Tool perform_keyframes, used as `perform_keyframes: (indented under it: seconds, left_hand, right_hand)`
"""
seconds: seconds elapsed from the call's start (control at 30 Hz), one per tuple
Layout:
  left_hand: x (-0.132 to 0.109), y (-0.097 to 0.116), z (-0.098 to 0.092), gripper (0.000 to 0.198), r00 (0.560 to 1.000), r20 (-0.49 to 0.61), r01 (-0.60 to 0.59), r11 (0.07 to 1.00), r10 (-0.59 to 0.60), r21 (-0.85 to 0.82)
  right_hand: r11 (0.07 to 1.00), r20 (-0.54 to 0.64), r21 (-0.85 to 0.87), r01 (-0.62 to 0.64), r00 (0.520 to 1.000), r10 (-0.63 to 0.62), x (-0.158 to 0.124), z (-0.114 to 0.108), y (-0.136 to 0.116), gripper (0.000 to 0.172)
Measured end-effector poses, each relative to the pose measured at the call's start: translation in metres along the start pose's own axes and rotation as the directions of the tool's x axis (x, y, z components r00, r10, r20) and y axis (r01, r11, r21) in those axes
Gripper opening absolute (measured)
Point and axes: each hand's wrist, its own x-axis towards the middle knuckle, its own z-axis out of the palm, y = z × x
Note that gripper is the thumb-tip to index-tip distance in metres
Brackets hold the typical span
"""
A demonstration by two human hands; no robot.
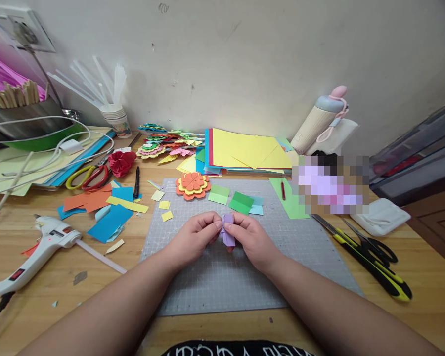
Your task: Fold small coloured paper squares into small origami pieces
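Left hand (203, 231) and right hand (252, 238) pinch a folded lilac paper strip (229, 239) between their fingers over the grey gridded mat (222, 291), its long axis toward the body, the right overlapping it more.

Coarse pixels blur a lilac object (328, 185) past telling, fingers (240, 231) cover part of the purple paper (229, 240), and the bottom edge cuts off a lettered black garment (244, 344).
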Motion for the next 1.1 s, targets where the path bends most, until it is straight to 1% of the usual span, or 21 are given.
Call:
perform_keyframes:
  seconds: [0.17,0.27,0.33,0.4,0.5,0.67,0.9,1.1]
  left_hand:
    - [0.000,0.004,0.001,0.029,1.000,0.011,-0.015,1.000,0.016,-0.027]
    - [0.000,0.004,0.002,0.029,1.000,-0.004,-0.001,0.999,0.001,-0.033]
    - [0.000,0.002,0.002,0.029,0.999,-0.037,0.010,1.000,-0.011,-0.030]
    - [0.000,0.001,0.002,0.029,0.998,-0.061,0.016,1.000,-0.018,-0.027]
    - [0.000,0.001,0.003,0.027,0.998,-0.060,0.017,1.000,-0.017,-0.011]
    - [0.000,0.002,0.004,0.023,0.998,-0.069,0.002,1.000,-0.001,0.002]
    - [0.003,-0.003,0.001,0.023,0.995,-0.080,0.045,0.986,-0.058,-0.162]
    - [0.004,-0.006,-0.002,0.022,0.992,-0.063,0.088,0.967,-0.105,-0.238]
  right_hand:
    - [1.000,0.058,0.004,-0.026,0.998,0.026,-0.001,0.000,-0.001,0.025]
    - [0.999,0.080,0.002,-0.037,0.996,0.036,0.000,0.000,-0.001,0.024]
    - [1.000,0.048,0.005,-0.022,0.999,0.022,0.001,-0.001,0.000,0.023]
    - [1.000,-0.010,0.008,0.001,1.000,-0.001,0.002,-0.002,0.002,0.022]
    - [1.000,-0.074,0.005,0.013,0.997,-0.012,0.002,-0.003,0.003,0.021]
    - [1.000,-0.073,-0.007,-0.021,0.997,0.021,0.002,-0.002,0.003,0.020]
    - [0.999,-0.124,0.038,-0.007,0.992,0.012,0.004,-0.006,0.008,0.019]
    - [0.999,-0.105,0.046,0.007,0.994,-0.002,0.004,-0.007,0.011,0.022]
